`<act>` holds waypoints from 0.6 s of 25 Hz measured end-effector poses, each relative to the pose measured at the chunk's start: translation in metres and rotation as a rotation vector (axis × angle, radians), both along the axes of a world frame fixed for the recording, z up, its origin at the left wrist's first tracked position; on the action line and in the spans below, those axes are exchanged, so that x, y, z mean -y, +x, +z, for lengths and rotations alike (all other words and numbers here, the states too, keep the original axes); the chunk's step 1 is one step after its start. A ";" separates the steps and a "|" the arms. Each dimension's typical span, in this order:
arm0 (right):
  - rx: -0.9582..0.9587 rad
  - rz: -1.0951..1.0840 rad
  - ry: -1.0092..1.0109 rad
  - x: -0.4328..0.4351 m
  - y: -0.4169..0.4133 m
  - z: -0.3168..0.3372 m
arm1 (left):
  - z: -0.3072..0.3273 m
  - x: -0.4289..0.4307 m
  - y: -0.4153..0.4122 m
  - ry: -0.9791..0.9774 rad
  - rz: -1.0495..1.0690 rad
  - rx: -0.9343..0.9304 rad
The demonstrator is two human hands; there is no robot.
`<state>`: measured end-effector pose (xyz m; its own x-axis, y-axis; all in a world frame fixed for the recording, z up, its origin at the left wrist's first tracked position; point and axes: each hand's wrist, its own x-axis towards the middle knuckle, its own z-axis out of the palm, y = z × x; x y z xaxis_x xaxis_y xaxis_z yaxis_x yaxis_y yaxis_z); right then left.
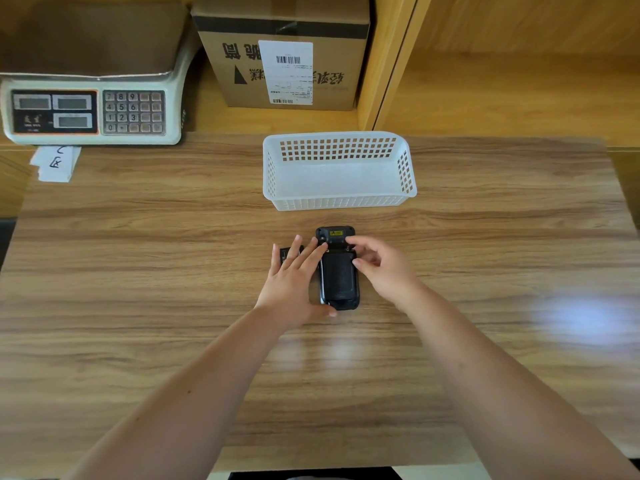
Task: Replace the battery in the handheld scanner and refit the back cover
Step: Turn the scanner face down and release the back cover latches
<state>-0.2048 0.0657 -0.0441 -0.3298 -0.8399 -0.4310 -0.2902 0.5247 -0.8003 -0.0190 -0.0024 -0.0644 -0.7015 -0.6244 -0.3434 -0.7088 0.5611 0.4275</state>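
A black handheld scanner (337,271) lies face down on the wooden table (173,237), its back cover facing up and a yellow label near its far end. My left hand (294,282) rests against the scanner's left side, fingers spread, thumb at its near end. My right hand (377,265) touches the upper right of the scanner, fingertips at the cover's top edge. A small black battery (284,253) lies on the table just left of the scanner, partly hidden under my left fingers.
A white plastic basket (339,199) stands just beyond the scanner. A weighing scale (93,112) sits at the back left with paper notes (57,162) below it. A cardboard box (284,53) stands behind, beside a wooden shelf upright.
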 end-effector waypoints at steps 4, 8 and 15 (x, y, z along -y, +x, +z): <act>0.196 -0.234 0.041 -0.009 0.004 -0.002 | 0.003 -0.003 0.002 -0.005 0.031 -0.031; 0.203 -0.276 0.074 -0.014 0.011 -0.005 | 0.007 -0.005 0.002 -0.017 0.036 -0.051; 0.362 -0.232 0.040 -0.014 -0.001 -0.006 | 0.015 0.000 -0.004 0.004 0.017 -0.078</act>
<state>-0.2061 0.0793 -0.0505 -0.3294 -0.7414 -0.5846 0.1348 0.5759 -0.8063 -0.0230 -0.0029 -0.0495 -0.7153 -0.6355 -0.2907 -0.6829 0.5474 0.4838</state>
